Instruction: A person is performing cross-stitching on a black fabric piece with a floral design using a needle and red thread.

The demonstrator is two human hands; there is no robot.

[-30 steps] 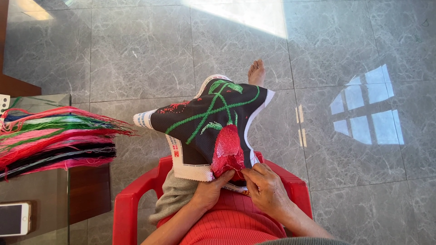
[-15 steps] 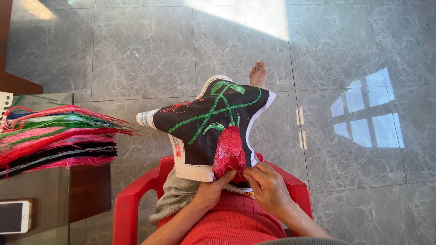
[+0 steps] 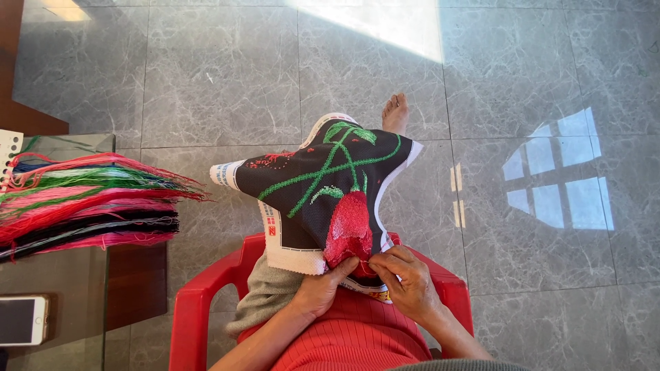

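Barely any shift: my left hand (image 3: 317, 292) still pinches the embroidery cloth (image 3: 323, 196), right hand (image 3: 405, 278) fingertips pressed together at the red motif (image 3: 349, 230).

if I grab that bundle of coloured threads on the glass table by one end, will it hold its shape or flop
Probably flop: the thread bundle lies in loose strands that fan out and overhang the glass table edge. Likely very light. Strands may separate or tangle, since the ends look unbound.
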